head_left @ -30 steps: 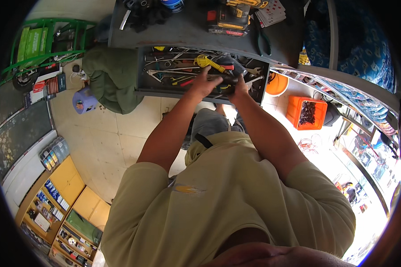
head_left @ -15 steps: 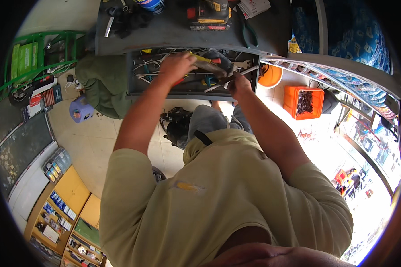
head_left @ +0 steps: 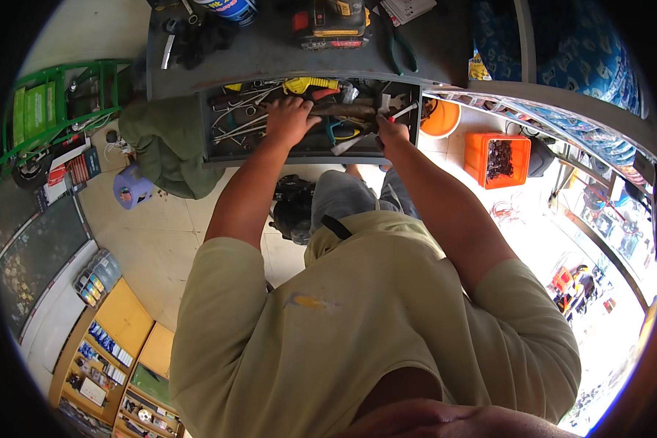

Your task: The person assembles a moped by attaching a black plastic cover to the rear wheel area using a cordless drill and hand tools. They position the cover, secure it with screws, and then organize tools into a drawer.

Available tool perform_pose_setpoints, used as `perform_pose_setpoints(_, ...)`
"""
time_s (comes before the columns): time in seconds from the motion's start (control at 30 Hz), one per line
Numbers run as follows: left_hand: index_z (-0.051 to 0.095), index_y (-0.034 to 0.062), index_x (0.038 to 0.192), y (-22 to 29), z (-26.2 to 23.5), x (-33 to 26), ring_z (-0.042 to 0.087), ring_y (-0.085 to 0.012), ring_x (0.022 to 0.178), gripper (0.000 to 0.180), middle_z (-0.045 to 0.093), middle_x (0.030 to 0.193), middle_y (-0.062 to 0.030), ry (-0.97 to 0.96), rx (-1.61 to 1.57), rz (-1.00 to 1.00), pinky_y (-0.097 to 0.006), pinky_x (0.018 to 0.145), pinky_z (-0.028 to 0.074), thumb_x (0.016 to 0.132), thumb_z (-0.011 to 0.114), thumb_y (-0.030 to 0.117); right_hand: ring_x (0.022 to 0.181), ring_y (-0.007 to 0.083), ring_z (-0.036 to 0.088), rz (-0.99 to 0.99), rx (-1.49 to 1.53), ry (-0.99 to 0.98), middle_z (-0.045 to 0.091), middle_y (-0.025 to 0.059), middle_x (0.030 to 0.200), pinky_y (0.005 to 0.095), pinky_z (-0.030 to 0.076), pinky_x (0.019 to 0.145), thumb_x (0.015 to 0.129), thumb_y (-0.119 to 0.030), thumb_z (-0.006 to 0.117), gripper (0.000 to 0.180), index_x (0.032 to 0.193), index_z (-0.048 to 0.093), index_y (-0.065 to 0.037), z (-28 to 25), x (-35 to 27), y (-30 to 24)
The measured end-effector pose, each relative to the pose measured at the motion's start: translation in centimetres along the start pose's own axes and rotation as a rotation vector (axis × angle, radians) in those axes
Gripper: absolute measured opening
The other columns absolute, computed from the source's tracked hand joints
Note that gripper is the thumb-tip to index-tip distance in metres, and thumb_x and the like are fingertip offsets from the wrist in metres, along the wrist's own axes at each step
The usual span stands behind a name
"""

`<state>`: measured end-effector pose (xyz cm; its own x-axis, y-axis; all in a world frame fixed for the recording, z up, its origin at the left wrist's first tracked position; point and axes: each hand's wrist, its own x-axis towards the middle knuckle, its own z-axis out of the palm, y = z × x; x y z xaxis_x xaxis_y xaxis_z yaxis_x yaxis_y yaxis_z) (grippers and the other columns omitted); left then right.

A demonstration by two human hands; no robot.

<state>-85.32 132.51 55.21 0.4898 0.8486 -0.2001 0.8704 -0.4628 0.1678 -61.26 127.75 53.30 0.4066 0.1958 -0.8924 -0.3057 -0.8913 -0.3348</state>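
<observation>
An open grey tool drawer [head_left: 219, 150] under a workbench is full of wrenches, pliers and a yellow-handled tool [head_left: 310, 85]. My left hand [head_left: 288, 118] lies on the tools in the drawer's middle, fingers spread toward a brown-handled tool [head_left: 343, 109]. At the drawer's right end, my right hand [head_left: 391, 130] is closed around a slim red-and-white-handled tool [head_left: 404, 111]. What the left fingers touch underneath is hidden.
The grey bench top [head_left: 270, 51] carries a black-and-yellow power tool [head_left: 332, 22], pliers and a blue can. A green cloth [head_left: 164, 146] hangs left of the drawer. An orange bin [head_left: 498, 157], an orange bucket [head_left: 442, 120] and a green rack [head_left: 47, 109] stand on the floor.
My left hand has left the right hand's side and moved leftward to the drawer's middle. The right hand stays at the drawer's right end.
</observation>
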Motion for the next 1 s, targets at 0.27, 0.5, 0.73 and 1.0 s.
perform_pose_setpoints(0.27,0.039,0.0191,0.142,-0.9,0.8,-7.3,0.038,-0.0358,0.131,0.071,0.036,0.144,-0.0163,0.151,-0.105,-0.399,-0.063,0.102,0.028,0.083,0.064,0.05,0.086,0.0348,0.064,-0.737,-1.072,-0.221,0.061,0.0157,0.086,0.0431,0.051,0.07,0.086,-0.024,0.059,0.02,0.099,0.063,-0.009,1.5,-0.8,2.0)
perform_pose_setpoints(0.5,0.014,0.0234,0.152,-3.0,4.4,-7.8,0.021,-0.043,0.139,0.08,0.018,0.15,-0.029,-0.226,-0.172,-0.858,-0.065,0.108,0.015,0.09,0.05,0.057,0.095,0.0347,0.064,-1.147,-1.38,-0.06,0.054,0.0159,0.118,0.0458,0.055,0.074,0.088,-0.03,0.057,0.033,0.12,0.057,-0.02,-2.1,-3.4,-3.5)
perform_pose_setpoints(0.73,0.039,0.0107,0.141,-3.7,3.2,-5.6,0.044,-0.034,0.126,0.058,0.043,0.142,-0.0146,-0.057,-0.325,-0.428,-0.046,0.098,0.039,0.093,0.051,0.04,0.084,0.0305,0.069,-1.28,-1.818,-0.156,0.058,0.0138,0.112,0.0429,0.057,0.062,0.087,-0.019,0.055,0.036,0.12,0.049,-0.006,-0.4,-1.6,-3.2)
perform_pose_setpoints(1.0,0.046,0.0344,0.137,0.3,2.5,-1.2,0.036,-0.0426,0.128,0.059,0.031,0.148,-0.0142,0.136,-0.11,-0.036,-0.064,0.098,0.033,0.082,0.067,0.028,0.08,0.0289,0.07,-1.284,-1.958,-0.14,0.065,0.0114,0.094,0.041,0.056,0.057,0.085,-0.024,0.06,0.033,0.111,0.051,-0.006,-1.8,-2.8,-6.4)
